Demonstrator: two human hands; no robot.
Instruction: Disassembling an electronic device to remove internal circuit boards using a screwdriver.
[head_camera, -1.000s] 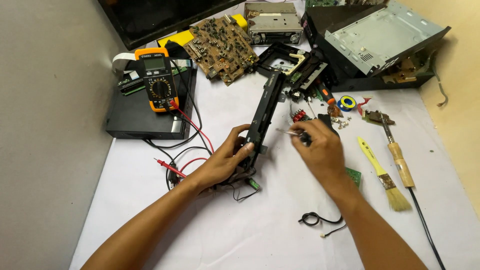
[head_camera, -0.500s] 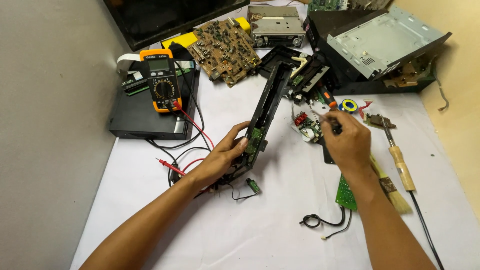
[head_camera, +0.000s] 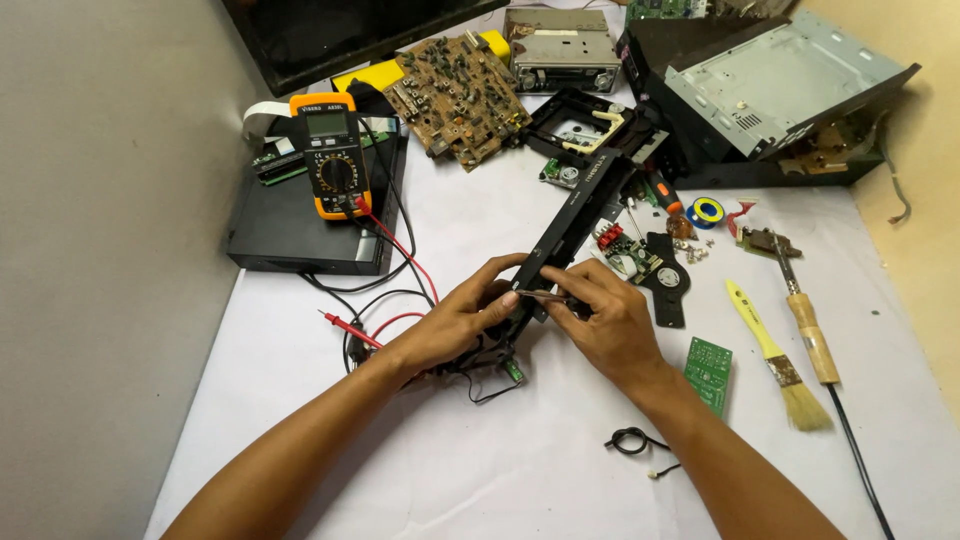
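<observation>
As seen from the head camera, mid-step on the long black panel (head_camera: 575, 225), lying aslant at table centre from 1 o'clock down to 7 o'clock. Grasps its lower end with the left hand (head_camera: 455, 320); pinches a thin metal tool (head_camera: 545, 295) against its edge with the right hand (head_camera: 610, 325). Probably calls next for a firm left grip and light pressure at the tip. Counts one orange multimeter (head_camera: 332, 155) at 10 o'clock, one red probe (head_camera: 345, 328) at 9, one yellow brush (head_camera: 775, 355) and one soldering iron (head_camera: 805, 320) at 3, and two loose boards: brown board (head_camera: 462, 95) at 12, green board (head_camera: 709, 372) at 4.
</observation>
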